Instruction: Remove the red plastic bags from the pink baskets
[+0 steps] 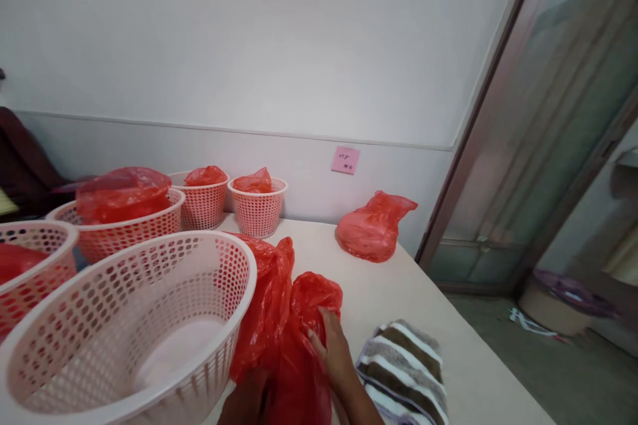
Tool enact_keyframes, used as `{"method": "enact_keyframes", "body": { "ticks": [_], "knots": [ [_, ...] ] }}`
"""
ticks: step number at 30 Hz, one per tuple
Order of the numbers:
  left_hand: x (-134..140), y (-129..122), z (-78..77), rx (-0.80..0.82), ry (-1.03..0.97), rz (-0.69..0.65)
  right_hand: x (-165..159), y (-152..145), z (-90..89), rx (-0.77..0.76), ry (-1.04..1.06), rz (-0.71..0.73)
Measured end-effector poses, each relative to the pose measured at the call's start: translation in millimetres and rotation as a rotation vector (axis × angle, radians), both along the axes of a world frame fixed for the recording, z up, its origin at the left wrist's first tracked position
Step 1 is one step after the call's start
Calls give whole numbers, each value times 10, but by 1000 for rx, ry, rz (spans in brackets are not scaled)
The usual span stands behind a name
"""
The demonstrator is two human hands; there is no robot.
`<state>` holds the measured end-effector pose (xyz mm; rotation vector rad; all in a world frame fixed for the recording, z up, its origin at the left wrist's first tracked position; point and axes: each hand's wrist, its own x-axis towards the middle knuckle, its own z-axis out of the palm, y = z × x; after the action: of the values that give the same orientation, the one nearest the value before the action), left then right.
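A crumpled red plastic bag (279,319) lies on the table beside a large empty pink perforated basket (124,319). My right hand (333,352) grips the right side of this bag, fingers curled into the plastic. At the bottom edge my left hand (246,402) shows only in part, pressed against the bag's lower left; the red plastic hides most of its fingers. The bag's upper part touches the basket's rim.
A striped brown and white towel (406,368) lies right of my right hand. Several pink baskets lined with red bags (124,212) stand left and at the back by the wall. A stack of red bags (371,229) lies near the table's far right edge. A glass door (548,146) is on the right.
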<state>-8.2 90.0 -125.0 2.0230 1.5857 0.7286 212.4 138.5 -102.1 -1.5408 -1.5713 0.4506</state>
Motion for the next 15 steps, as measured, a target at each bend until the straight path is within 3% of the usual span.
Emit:
{"method": "enact_keyframes", "body": {
  "ticks": [5,8,11,15],
  "knots": [
    [-33,-31,-28,105,-73,-31,384,-792,158,75,-171,-150],
    [-122,-90,-75,172,-139,-39,710,-1071,247,65,-333,-272],
    [-236,-224,-53,216,-201,-19,971,-1229,242,-118,-465,-368],
    [-262,-589,78,209,-260,-16,1047,-1345,128,-364,-572,-353]
  ]
}}
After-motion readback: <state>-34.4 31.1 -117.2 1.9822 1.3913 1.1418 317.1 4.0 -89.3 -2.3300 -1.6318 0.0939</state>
